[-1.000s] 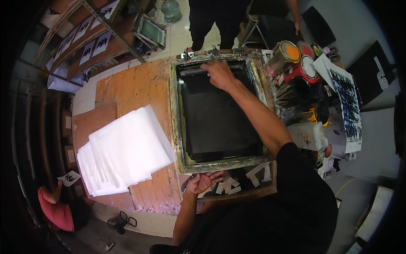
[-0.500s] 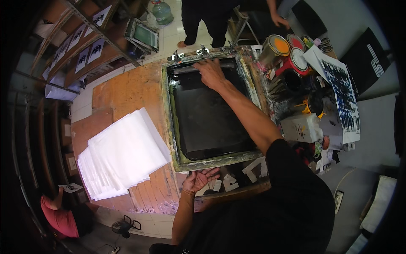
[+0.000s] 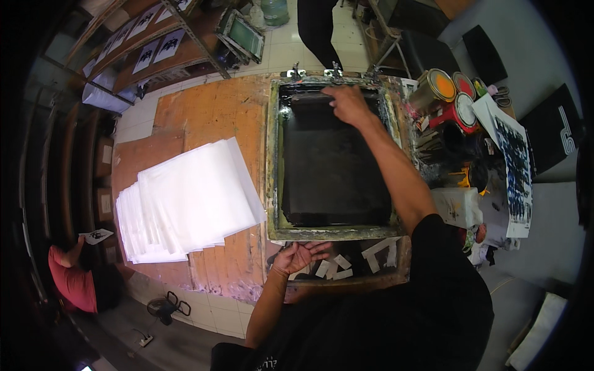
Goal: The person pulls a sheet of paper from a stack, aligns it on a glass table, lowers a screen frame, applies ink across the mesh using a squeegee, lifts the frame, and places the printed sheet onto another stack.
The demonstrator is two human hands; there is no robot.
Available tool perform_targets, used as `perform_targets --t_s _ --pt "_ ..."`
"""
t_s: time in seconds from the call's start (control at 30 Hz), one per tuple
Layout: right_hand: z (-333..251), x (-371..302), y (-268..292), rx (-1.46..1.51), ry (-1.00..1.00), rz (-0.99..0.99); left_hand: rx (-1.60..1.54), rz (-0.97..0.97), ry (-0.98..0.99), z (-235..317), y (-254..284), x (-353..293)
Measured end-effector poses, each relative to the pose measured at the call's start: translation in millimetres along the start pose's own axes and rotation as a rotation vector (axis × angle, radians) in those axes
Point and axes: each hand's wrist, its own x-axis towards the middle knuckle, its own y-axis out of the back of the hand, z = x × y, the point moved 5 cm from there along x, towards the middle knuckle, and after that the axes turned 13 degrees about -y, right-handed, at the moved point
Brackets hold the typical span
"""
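Note:
A screen-printing frame (image 3: 273,142) with a dark, ink-covered mesh (image 3: 334,161) lies in front of me on the wooden table. At its far end, my right hand (image 3: 349,103) is closed on a squeegee (image 3: 307,98), a dark bar lying across the mesh and partly hidden by the fingers. My right forearm passes over the frame's right side. Just below the near edge of the frame is my left hand (image 3: 299,256), palm up with fingers spread, holding nothing. Hinge clamps (image 3: 335,73) line the frame's far edge.
Left of the frame lies a fanned stack of white sheets (image 3: 192,191). Paint cans (image 3: 440,85), a white jug (image 3: 456,207) and an ink-smeared sheet (image 3: 515,179) crowd the right. Shelves with prints (image 3: 145,55) stand far left. A person in red (image 3: 73,278) holds a print; another person's leg (image 3: 317,31) shows beyond the table.
The whole view has shifted, so the table sits farther right. My right hand stays at the frame's far end, my left by its near edge. The person beyond the table has moved.

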Motion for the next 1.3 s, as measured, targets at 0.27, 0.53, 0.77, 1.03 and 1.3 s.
perform_targets --t_s 0.27,0.53,0.77,1.03,1.3 --pt "-27.5 -7.7 -11.7 -0.091 0.05 0.151 0.003 0.046 -0.001 -1.8 -1.7 0.0" --pt "-11.5 -16.1 -5.1 -0.078 0.015 0.101 0.021 0.034 0.022 2.1 -9.4 4.2" --pt "-31.4 -51.0 -17.2 -0.106 0.057 0.196 0.033 0.036 0.013 3.8 -9.9 2.8" --pt "-18.7 5.5 -16.2 -0.109 0.028 0.246 0.007 0.003 -0.003 0.2 -6.7 3.8" --pt "3.9 3.3 -1.6 -0.047 0.045 0.207 0.007 0.041 0.009 -1.9 -3.0 -1.4"
